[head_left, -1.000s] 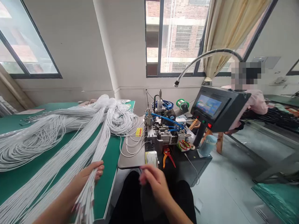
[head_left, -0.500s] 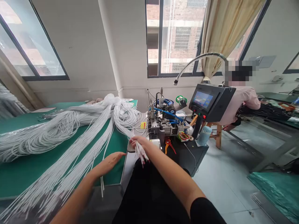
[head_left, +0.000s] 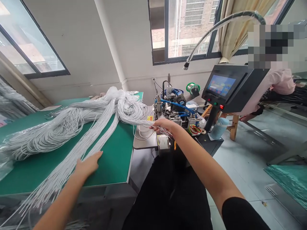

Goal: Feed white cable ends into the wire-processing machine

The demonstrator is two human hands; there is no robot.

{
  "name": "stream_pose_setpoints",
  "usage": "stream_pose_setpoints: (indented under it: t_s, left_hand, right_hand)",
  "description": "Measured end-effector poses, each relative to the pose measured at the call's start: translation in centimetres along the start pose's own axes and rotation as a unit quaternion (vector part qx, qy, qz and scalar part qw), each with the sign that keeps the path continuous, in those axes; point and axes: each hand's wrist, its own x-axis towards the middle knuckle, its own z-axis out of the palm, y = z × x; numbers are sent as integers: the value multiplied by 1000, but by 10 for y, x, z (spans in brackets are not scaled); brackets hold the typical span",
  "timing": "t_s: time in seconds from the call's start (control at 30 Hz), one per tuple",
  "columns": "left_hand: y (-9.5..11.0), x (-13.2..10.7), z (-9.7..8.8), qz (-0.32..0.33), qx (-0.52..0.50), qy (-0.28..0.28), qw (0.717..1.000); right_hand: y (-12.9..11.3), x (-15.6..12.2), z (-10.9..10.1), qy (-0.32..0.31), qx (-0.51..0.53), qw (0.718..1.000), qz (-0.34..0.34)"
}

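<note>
My right hand (head_left: 163, 126) is closed on a small bunch of white cables (head_left: 143, 122), holding their ends just in front of the small bench machine (head_left: 176, 111) with blue hoses. My left hand (head_left: 89, 164) lies flat with fingers stretched out on the long strands of white cable (head_left: 72, 159) that run across the green table (head_left: 112, 166). The strands trail off the table's near edge at the lower left.
A large heap of white cables (head_left: 59, 127) covers the table's back left. A black control box with a lit screen (head_left: 230, 88) stands right of the machine, a flexible lamp (head_left: 216, 24) above it. Another person in pink (head_left: 280, 83) sits at the far right.
My right hand has carried the small cable bunch up and away from my lap to the machine. My left hand slid left onto the long strands. The view tilted down slightly.
</note>
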Motion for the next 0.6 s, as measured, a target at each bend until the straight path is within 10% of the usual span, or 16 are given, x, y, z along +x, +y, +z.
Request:
stream_pose_setpoints:
  t_s: [0.1, 0.23, 0.33, 0.6]
  left_hand:
    - [45, 12, -22, 27, 22, 28, 999]
    - [151, 28, -21, 404, -113, 120, 900]
    - [203, 45, -10, 487, -102, 162, 852]
    - [220, 78, -11, 532, -54, 223, 815]
  right_hand:
    - [-6, -5, -13, -6, -29, 999, -31]
    - [2, -6, -27, -57, -71, 993, -73]
    - [9, -6, -36, -79, -86, 989, -95]
    - [12, -13, -42, -95, -85, 988, -88]
